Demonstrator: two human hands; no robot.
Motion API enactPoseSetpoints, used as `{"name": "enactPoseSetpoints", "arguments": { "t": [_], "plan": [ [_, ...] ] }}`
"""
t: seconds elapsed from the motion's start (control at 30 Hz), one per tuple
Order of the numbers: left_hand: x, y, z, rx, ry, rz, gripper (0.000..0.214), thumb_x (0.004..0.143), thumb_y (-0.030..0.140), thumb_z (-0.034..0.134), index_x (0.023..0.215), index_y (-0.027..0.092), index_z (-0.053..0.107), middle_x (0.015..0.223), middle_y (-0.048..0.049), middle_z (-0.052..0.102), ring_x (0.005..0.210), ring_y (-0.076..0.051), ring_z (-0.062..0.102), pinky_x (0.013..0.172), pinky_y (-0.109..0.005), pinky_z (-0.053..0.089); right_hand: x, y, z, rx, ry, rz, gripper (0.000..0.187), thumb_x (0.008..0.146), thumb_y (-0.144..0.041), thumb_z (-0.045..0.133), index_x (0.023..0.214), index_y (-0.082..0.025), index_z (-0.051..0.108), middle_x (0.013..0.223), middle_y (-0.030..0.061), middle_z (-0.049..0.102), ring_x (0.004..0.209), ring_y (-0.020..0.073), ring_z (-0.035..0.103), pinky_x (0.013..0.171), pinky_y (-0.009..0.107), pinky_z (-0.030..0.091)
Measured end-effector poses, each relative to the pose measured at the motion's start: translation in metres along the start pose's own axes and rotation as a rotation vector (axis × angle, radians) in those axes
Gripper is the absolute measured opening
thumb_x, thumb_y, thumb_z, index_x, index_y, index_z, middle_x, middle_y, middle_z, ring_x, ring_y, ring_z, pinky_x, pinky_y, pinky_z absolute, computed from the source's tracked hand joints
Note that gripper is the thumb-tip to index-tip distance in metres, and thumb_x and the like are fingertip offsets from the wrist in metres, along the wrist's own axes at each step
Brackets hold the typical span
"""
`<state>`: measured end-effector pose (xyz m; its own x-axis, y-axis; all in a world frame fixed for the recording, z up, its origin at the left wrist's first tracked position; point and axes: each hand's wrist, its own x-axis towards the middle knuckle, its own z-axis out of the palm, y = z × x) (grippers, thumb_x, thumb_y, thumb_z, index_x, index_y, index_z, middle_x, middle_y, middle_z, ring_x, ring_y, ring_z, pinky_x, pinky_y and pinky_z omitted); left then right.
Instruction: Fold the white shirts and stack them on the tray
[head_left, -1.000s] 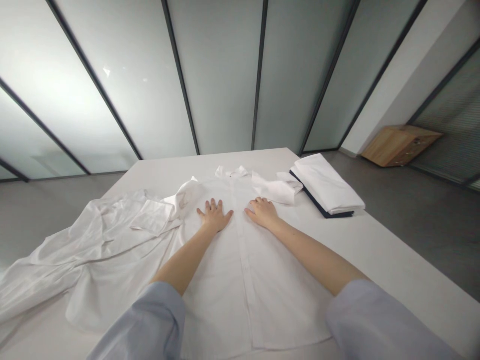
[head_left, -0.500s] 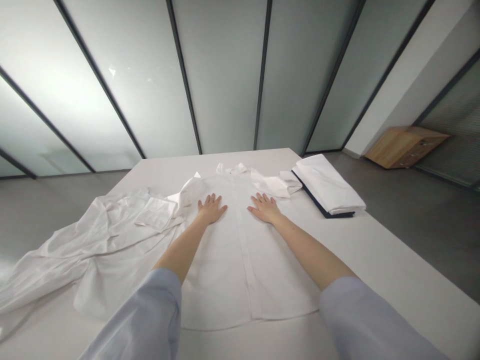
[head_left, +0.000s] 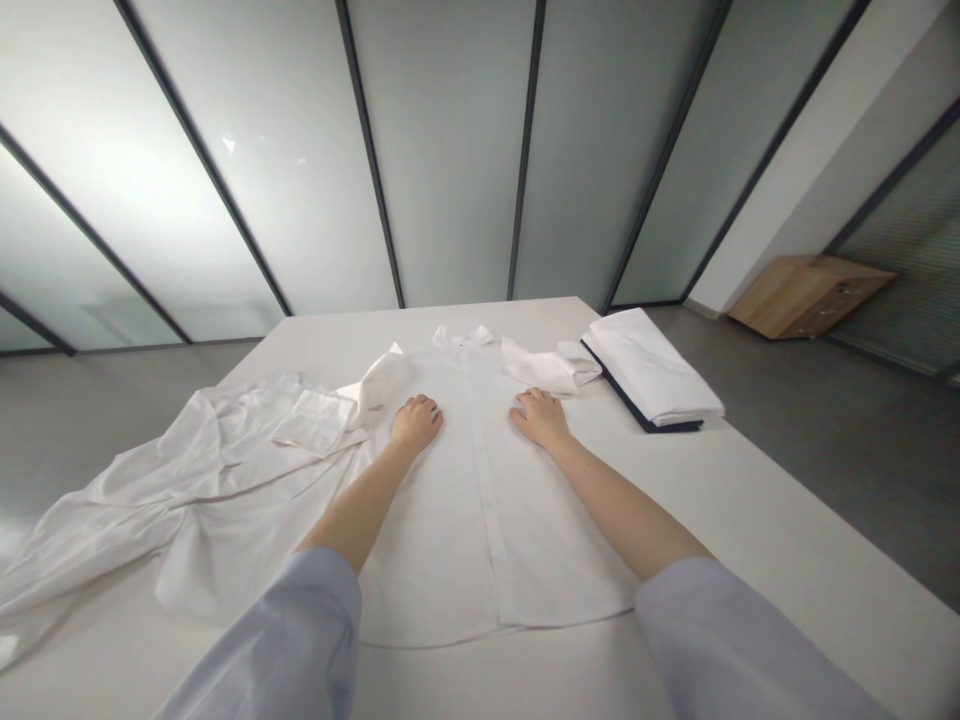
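- One white collared shirt (head_left: 427, 560) lies front-up on the counter (head_left: 750, 530), hem (head_left: 431, 642) nearest.
- Left hand (head_left: 417, 423) and right hand (head_left: 543, 417) rest on it, fingers half-curled; whether they pinch fabric, I can't tell.
- Probably smoothing; next calls for even pressure towards the collar (head_left: 481, 338).

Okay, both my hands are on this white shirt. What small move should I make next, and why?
I'd probably slide your right hand to the bunched sleeve just beyond it and smooth that out. The front of the white shirt looks fairly flat, while that sleeve looks crumpled. Your left hand, resting on the shirt front, could steady it.
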<state>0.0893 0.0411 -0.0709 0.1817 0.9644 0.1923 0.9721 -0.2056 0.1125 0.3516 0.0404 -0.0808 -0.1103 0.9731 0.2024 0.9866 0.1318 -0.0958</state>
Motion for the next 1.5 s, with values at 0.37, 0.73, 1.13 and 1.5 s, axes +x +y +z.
{"name": "enactPoseSetpoints", "arguments": {
  "t": [0.37,0.73,1.13,1.5],
  "plan": [
    [-0.014,0.010,0.000,-0.054,-0.033,-0.067,0.031,0.086,0.030,0.048,0.106,0.018,0.067,0.114,-0.0104,0.065,0.108,-0.022,0.058,0.094,-0.031,0.044,0.001,0.005,0.003,0.042,-0.026,-0.005,0.036,0.091,-0.038,0.047,0.117,-0.021,0.063,0.127,0.0116,0.057,0.117,0.0260,0.050,0.092,0.035,0.038],
    [-0.011,-0.002,0.006,-0.325,0.026,-0.130,0.028,0.087,0.029,0.050,0.105,0.022,0.069,0.111,-0.0054,0.071,0.106,-0.020,0.063,0.092,-0.027,0.045,0.007,0.026,0.006,0.362,0.181,0.075,0.038,0.089,-0.031,0.041,0.119,-0.018,0.060,0.115,0.0099,0.065,0.105,0.0228,0.058,0.091,0.033,0.043],
    [-0.010,-0.003,0.009,-0.370,0.023,-0.153,0.028,0.086,0.031,0.051,0.105,0.022,0.069,0.110,-0.0057,0.071,0.104,-0.020,0.064,0.091,-0.028,0.045,0.053,0.115,-0.019,0.444,0.267,0.597,0.049,0.089,-0.046,0.044,0.118,-0.010,0.061,0.109,0.0179,0.066,0.103,0.0279,0.059,0.086,0.034,0.044],
    [-0.011,-0.002,0.006,-0.352,0.011,-0.151,0.028,0.087,0.031,0.050,0.107,0.023,0.069,0.113,-0.0052,0.070,0.106,-0.020,0.063,0.093,-0.028,0.045,0.034,0.047,-0.029,0.184,0.514,0.212,0.032,0.086,-0.033,0.048,0.100,-0.014,0.071,0.121,0.0185,0.060,0.115,0.0317,0.050,0.098,0.044,0.036]
  ]
}}
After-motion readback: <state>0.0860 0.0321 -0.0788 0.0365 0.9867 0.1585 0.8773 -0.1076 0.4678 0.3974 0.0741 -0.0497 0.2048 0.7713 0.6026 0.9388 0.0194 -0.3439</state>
